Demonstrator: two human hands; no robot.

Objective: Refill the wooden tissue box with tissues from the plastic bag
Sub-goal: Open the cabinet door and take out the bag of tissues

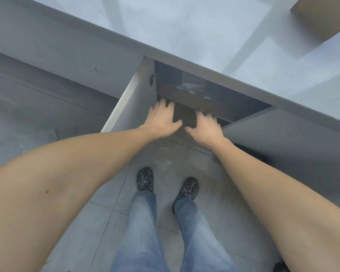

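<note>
The head view looks straight down past two bare forearms to an open cabinet point(185, 89) set under a pale grey countertop point(185, 32). Both hands reach into the dark opening. The left hand point(161, 120) has its fingers spread and fairly straight, tips on or just at the near edge of a dark brown wooden tissue box point(192, 103); the right hand point(206, 128) has its fingers bent down over the same near edge, thumb out to the side, and whether either hand truly grips the wood cannot be told through the blur. The box lies just beyond the fingertips of both hands, inside the cabinet, its long axis running from beyond the left fingertips away past the right ones, roughly parallel to the counter's front edge. Along its top runs a pale line that looks like a lid seam or hinge. Farther in past the fingers something clear and shiny point(192, 85) lies, perhaps plastic, too blurred to name. To the outer side of the left fingers the cabinet door point(126, 103) stands swung open, white-edged. Below the wrists are a grey tiled floor point(98, 222), blue jeans point(143, 222) and dark patterned clogs point(144, 179).
</note>
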